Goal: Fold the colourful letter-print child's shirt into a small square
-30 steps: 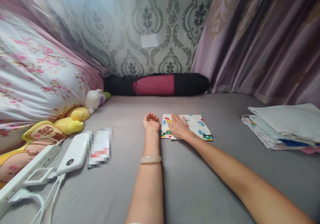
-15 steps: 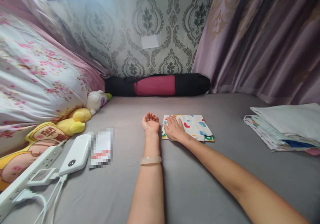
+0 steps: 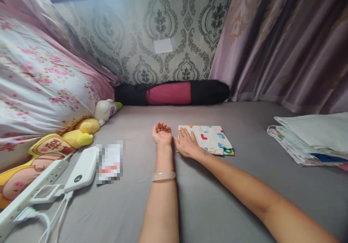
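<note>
One folded white cloth [image 3: 209,138] with colourful shapes, flat under right hand [image 3: 186,145].

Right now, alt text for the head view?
A right hand lies flat on the left edge of a small folded white cloth with coloured prints on a grey bedsheet; the left hand rests palm-up beside it, fingers curled, holding nothing.

A home bedroom; grey bed sheet [image 3: 217,199], floral pillow [image 3: 40,87], plush toys [image 3: 87,127], damask wallpaper [image 3: 163,18], curtain [image 3: 285,44].
</note>
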`<action>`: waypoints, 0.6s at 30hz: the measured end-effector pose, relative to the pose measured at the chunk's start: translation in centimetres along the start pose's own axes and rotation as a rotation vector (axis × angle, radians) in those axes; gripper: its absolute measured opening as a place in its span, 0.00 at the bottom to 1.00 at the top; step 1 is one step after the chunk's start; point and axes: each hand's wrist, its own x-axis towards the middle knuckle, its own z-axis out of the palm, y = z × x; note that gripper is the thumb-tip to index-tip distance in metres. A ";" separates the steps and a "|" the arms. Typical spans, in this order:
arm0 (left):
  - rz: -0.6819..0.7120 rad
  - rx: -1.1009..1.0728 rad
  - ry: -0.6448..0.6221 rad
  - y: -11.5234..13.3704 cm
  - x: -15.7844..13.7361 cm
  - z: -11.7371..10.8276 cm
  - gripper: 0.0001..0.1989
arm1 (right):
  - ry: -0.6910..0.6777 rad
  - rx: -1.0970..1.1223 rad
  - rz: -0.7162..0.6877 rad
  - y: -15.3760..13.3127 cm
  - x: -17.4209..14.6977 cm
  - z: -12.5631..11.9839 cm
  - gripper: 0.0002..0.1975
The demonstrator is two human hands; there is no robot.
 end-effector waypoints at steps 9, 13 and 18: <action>-0.001 0.047 -0.010 -0.2 0.1 0.0 0.15 | 0.002 -0.034 -0.039 1.4 2.0 0.4 0.32; -0.009 0.037 0.014 -0.3 -0.1 0.1 0.14 | -0.021 0.010 -0.038 1.5 2.0 -0.1 0.32; -0.010 0.054 0.010 -0.4 -0.1 0.1 0.13 | 0.016 0.016 0.071 2.3 1.8 -0.8 0.32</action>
